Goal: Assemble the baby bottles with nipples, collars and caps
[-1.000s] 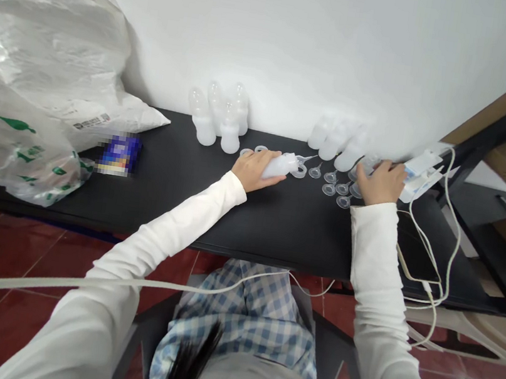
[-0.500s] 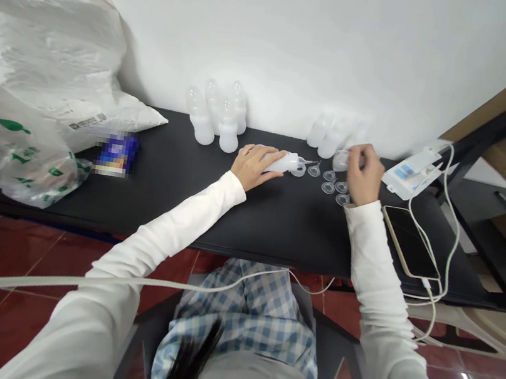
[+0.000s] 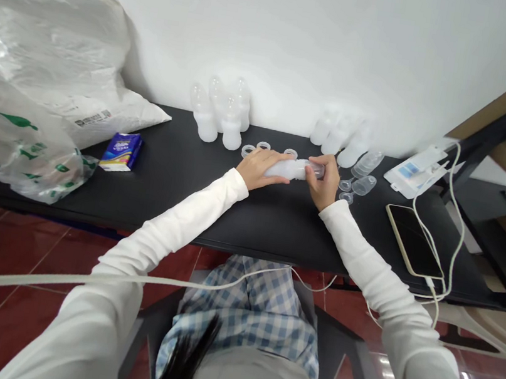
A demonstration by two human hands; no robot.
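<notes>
My left hand [image 3: 258,168] is closed round a translucent white bottle [image 3: 287,168] lying on its side on the black table [image 3: 177,184]. My right hand [image 3: 323,181] is closed on a clear cap [image 3: 315,170] at the bottle's nozzle end. Small clear nipples [image 3: 345,189] and two clear caps [image 3: 365,174] lie just right of my right hand. White rings [image 3: 263,148] lie behind the bottle. A group of capped bottles [image 3: 218,118] stands at the wall on the left, and another group of bottles [image 3: 339,136] on the right.
Large plastic bags [image 3: 25,86] fill the table's left end, with a small blue packet [image 3: 120,151] beside them. A phone [image 3: 414,239] on a white cable and a white box [image 3: 412,172] lie at the right. A dark shelf frame [image 3: 504,126] with cardboard stands further right.
My right hand picked up a clear cap near the white box, carried it left and brought it onto the nozzle end of the bottle. My left hand kept hold of the bottle.
</notes>
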